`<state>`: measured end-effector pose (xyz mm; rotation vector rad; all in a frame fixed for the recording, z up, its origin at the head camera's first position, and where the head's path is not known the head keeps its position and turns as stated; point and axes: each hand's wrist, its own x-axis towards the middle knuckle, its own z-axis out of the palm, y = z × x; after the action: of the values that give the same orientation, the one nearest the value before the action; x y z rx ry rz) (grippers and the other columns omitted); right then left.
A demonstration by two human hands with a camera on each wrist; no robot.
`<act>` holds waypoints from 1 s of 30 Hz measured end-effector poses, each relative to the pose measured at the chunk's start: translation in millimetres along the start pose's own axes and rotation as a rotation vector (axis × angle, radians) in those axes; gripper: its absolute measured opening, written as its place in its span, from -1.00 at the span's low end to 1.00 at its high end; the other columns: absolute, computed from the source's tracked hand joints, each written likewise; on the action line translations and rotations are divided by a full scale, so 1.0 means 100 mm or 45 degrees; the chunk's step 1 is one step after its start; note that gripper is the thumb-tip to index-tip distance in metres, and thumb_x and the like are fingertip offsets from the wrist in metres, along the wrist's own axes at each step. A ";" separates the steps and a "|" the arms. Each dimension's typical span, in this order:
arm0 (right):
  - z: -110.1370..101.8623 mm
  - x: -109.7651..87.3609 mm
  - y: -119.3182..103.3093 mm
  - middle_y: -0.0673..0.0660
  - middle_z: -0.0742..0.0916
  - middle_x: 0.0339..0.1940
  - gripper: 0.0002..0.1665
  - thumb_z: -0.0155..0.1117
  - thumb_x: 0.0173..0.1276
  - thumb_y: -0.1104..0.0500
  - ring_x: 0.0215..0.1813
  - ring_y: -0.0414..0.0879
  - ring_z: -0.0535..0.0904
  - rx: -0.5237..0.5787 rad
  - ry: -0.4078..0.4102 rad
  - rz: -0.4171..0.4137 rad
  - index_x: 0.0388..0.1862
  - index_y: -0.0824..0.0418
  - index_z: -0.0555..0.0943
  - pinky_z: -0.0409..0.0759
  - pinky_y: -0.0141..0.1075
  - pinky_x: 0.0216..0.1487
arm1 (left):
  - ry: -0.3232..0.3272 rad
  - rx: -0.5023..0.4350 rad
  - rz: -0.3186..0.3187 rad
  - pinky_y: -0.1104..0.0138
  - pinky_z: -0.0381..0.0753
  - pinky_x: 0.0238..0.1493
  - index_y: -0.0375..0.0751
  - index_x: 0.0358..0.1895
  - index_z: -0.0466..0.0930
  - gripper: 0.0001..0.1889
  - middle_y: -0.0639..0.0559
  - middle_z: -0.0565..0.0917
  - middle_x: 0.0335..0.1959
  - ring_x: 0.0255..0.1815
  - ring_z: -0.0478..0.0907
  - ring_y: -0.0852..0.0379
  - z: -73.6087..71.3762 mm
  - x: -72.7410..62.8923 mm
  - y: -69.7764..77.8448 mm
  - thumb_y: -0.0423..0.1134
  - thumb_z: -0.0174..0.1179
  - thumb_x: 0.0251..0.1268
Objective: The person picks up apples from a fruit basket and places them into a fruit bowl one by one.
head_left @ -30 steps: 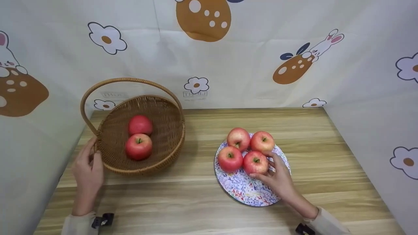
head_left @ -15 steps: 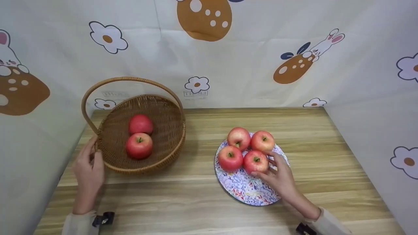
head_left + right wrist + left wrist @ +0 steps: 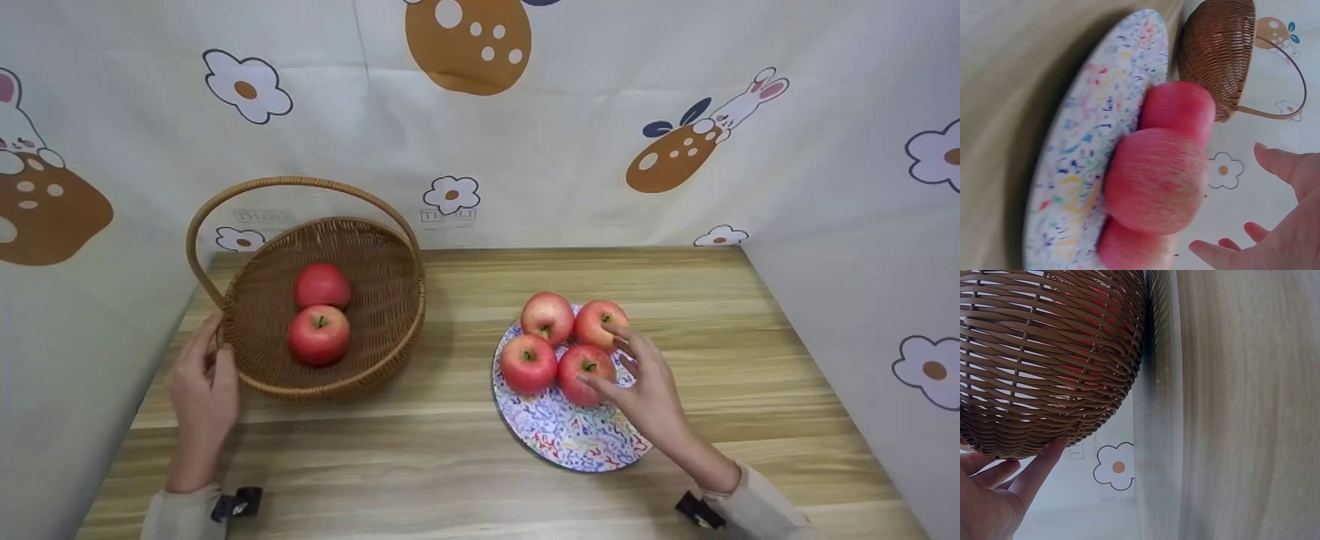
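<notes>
At the left, my left hand [image 3: 201,386] holds the side of a brown wicker basket [image 3: 379,300] by its rim. The left wrist view shows the thumb [image 3: 1044,464] against the weave. Inside the basket sit a red apple [image 3: 319,335] and a second apple [image 3: 322,285] behind it. Several apples rest on a patterned plate [image 3: 574,442] at the right. My right hand [image 3: 649,386] hovers over the plate's right side, fingers spread and holding nothing. Its thumb overlaps the nearest apple [image 3: 581,379], and its fingertips overlap the back right apple [image 3: 596,319]. In the right wrist view the hand [image 3: 1280,225] is apart from the apples.
The basket's arched handle [image 3: 300,181] stands up over it. A wood-grain table [image 3: 420,465] lies under everything. A cream printed cloth [image 3: 570,150] closes off the back and both sides. Wooden surface separates basket and plate.
My right hand has let go of the nearest apple, its fingers lifting and spreading upward, away from it. The left hand and the basket have stayed put.
</notes>
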<state>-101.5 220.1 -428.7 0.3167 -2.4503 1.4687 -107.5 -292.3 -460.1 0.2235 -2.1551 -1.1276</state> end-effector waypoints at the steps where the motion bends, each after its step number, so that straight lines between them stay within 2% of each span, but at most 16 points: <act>1: 0.01 0.01 -0.02 0.44 0.60 0.26 -0.23 0.62 0.14 0.44 0.35 0.39 0.53 -0.001 -0.001 -0.007 0.32 0.53 0.50 0.52 0.18 0.36 | 0.001 -0.002 0.003 0.74 0.38 0.01 -0.35 0.38 0.60 -0.53 -0.27 0.62 0.38 0.28 0.57 -0.17 0.00 0.00 0.00 -0.42 -0.02 0.49; 10: 0.09 0.14 -0.14 0.44 0.62 0.29 -0.26 0.60 0.16 0.45 0.37 0.33 0.51 0.027 -0.016 -0.070 0.32 0.52 0.53 0.52 0.23 0.34 | -0.012 0.003 -0.009 0.74 0.37 0.03 -0.39 0.38 0.58 -0.53 -0.29 0.60 0.39 0.32 0.54 -0.24 0.00 0.00 0.00 -0.44 -0.01 0.46; 18: 0.21 0.21 -0.26 0.43 0.66 0.21 -0.33 0.59 0.19 0.44 0.35 0.40 0.54 0.049 -0.002 -0.138 0.28 0.50 0.57 0.54 0.24 0.32 | -0.006 0.010 0.008 0.76 0.37 0.03 -0.38 0.38 0.59 -0.52 -0.28 0.61 0.39 0.29 0.56 -0.27 0.00 0.01 0.01 -0.44 -0.03 0.46; 21: 0.25 0.25 -0.30 0.39 0.68 0.15 -0.36 0.59 0.20 0.42 0.29 0.37 0.59 0.032 -0.003 -0.166 0.26 0.49 0.58 0.63 0.06 0.29 | -0.005 0.017 0.004 0.74 0.37 0.02 -0.33 0.39 0.59 -0.51 -0.24 0.62 0.39 0.28 0.57 -0.23 0.00 0.01 0.01 -0.43 -0.04 0.46; 25: 0.31 0.29 -0.37 0.34 0.71 0.08 -0.39 0.59 0.21 0.42 0.18 0.18 0.67 0.034 -0.007 -0.184 0.24 0.48 0.61 0.66 -0.30 0.24 | -0.011 0.013 -0.019 0.72 0.37 0.03 -0.29 0.40 0.60 -0.51 -0.25 0.61 0.39 0.30 0.56 -0.22 0.00 0.01 0.00 -0.40 -0.05 0.47; 30: 0.38 0.34 -0.47 0.28 0.75 0.03 -0.42 0.58 0.23 0.39 0.02 -0.10 0.69 0.067 -0.027 -0.165 0.23 0.46 0.63 0.65 -0.41 0.15 | -0.022 0.009 -0.023 0.71 0.37 0.04 -0.32 0.41 0.58 -0.51 -0.27 0.59 0.41 0.34 0.53 -0.23 -0.01 0.01 0.01 -0.41 -0.04 0.48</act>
<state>-122.5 163.2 -395.8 0.4951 -2.3615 1.4838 -107.7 -293.3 -458.6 0.2380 -2.1763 -1.1365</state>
